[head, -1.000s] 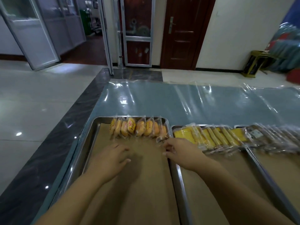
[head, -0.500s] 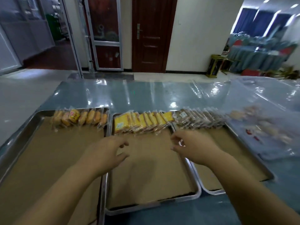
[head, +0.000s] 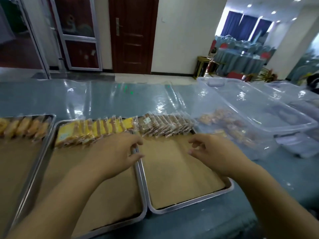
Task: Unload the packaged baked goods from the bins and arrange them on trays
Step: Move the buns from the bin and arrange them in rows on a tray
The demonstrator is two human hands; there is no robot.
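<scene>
- Packs of pinkish-brown baked goods (head: 226,124), sealed in clear film, lie loose inside a clear plastic bin (head: 296,127). The bin stands at the right end of the tabletop (head: 103,100), a blue-grey surface under a shiny transparent sheet. The packs sit to the right of both hands and beyond them.
- The right hand (head: 215,156) is the nearer one. It hovers over the right part of a steel tray lined with brown paper (head: 189,202), near the bin's near-left wall. Its grip is empty, the fingers loosely curled with thumb and forefinger apart.
- The left hand (head: 114,152) hangs over the seam where that tray meets the middle steel tray (head: 120,224). Its grip is likewise half open and holds nothing.
- The bin's long axis runs away from the person toward the far right, so a reach would likely go up over its wall and down. Blur hides how the single packs lie.
- Rows fill only the far edges:
  - brown wrapped slices (head: 164,125) on the right tray
  - yellow wrapped cake slices (head: 96,130) on the middle one
  - golden wrapped buns (head: 22,126) on a left steel tray (head: 51,118) cut by the frame
- Bare paper in front of each row leaves ample room, I judge, for further rows.
- The raised tray rims and the bin wall are the edges to clear.
</scene>
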